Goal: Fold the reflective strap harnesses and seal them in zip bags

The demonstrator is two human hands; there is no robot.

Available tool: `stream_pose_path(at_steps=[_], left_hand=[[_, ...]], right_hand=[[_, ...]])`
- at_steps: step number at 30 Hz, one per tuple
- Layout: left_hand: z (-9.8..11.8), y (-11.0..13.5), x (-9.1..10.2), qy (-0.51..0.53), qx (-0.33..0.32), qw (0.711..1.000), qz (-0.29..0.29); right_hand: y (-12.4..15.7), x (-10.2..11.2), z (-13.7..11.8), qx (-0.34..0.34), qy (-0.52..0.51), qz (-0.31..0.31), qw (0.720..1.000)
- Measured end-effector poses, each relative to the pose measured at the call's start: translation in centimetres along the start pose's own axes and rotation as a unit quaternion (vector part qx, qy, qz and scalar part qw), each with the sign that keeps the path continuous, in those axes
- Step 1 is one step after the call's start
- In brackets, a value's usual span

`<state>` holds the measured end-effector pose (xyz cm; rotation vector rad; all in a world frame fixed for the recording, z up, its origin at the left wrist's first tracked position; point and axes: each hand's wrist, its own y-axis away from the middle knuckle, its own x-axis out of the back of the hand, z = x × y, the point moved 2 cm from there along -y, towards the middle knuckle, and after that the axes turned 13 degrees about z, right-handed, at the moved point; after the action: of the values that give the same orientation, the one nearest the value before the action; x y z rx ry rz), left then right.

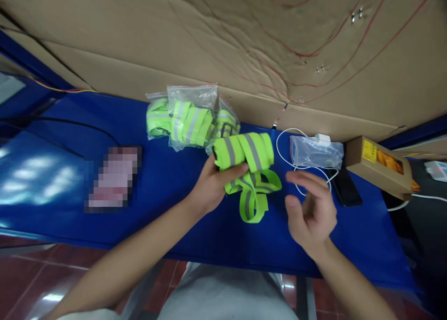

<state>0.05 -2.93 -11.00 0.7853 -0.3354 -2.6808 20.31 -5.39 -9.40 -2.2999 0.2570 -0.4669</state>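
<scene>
Bright green reflective straps [240,152] with grey stripes are bundled in my left hand [209,185], which is closed on them above the blue table. Looped strap ends hang below the bundle towards the tabletop. To the right of the straps, my right hand [312,210] is raised with nothing in it, its thumb and fingers apart and curved. Behind the bundle, clear zip bags [192,92] hold more folded green straps and lean near the cardboard wall. A dark buckle [226,129] shows inside the rightmost bag.
On the blue table [195,231] are a blurred-out phone-like object [115,178] at left and, at right, a white cable [279,152], an empty-looking clear bag [316,153], a black phone [345,187] and a cardboard box [377,164]. Cardboard [174,40] with red wires rises behind.
</scene>
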Motion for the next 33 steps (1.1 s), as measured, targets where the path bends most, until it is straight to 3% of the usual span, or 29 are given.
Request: stream_pose_path(at_steps=[2,4,5,7,8,12,16,21,26,29,31,33], left_hand=[[-0.5,0.5,-0.2,-0.047,0.023,0.995,-0.084],[-0.9,1.2,-0.5,-0.094,0.030,0.978,-0.185],[-1.2,1.5,-0.6,-0.110,0.029,0.968,-0.223],[-1.9,2.0,-0.8,-0.120,0.038,0.961,-0.248],[-2.3,2.1,-0.8,-0.112,0.052,0.963,-0.239],[-4.2,2.4,-0.6,-0.044,0.143,0.974,-0.173],[-4.6,2.3,-0.4,-0.026,0.175,0.975,-0.138],[-3.9,2.7,-0.9,0.021,0.264,0.946,-0.187],[-3.9,3.3,-1.3,-0.052,0.246,0.934,-0.252],[-4.5,3.7,-1.5,-0.056,0.276,0.914,-0.293],[-4.9,3.8,-1.6,-0.033,0.311,0.903,-0.293],[-5.0,3.7,-1.6,-0.010,0.318,0.913,-0.255]], right_hand=[[-0.9,0.4,0.6,-0.017,-0.001,-0.001,1.000],[-1.7,0.2,1.6,-0.104,-0.043,-0.109,0.988],[-1.9,0.0,2.0,-0.158,-0.072,-0.178,0.969],[-2.1,-0.2,2.6,-0.241,-0.105,-0.272,0.926],[-2.2,-0.2,2.8,-0.263,-0.105,-0.285,0.916],[-2.3,-0.3,2.9,-0.288,-0.102,-0.245,0.920],[-2.1,-0.7,2.5,-0.303,-0.099,-0.222,0.922],[-1.8,-0.2,1.2,-0.288,-0.088,-0.112,0.947],[-1.3,0.5,-0.2,-0.191,-0.019,-0.059,0.980],[-1.1,1.0,-0.4,-0.143,0.025,-0.018,0.989],[-1.1,1.2,-0.3,-0.102,0.046,0.002,0.994],[-1.1,1.3,-0.4,-0.018,0.037,-0.021,0.999]])
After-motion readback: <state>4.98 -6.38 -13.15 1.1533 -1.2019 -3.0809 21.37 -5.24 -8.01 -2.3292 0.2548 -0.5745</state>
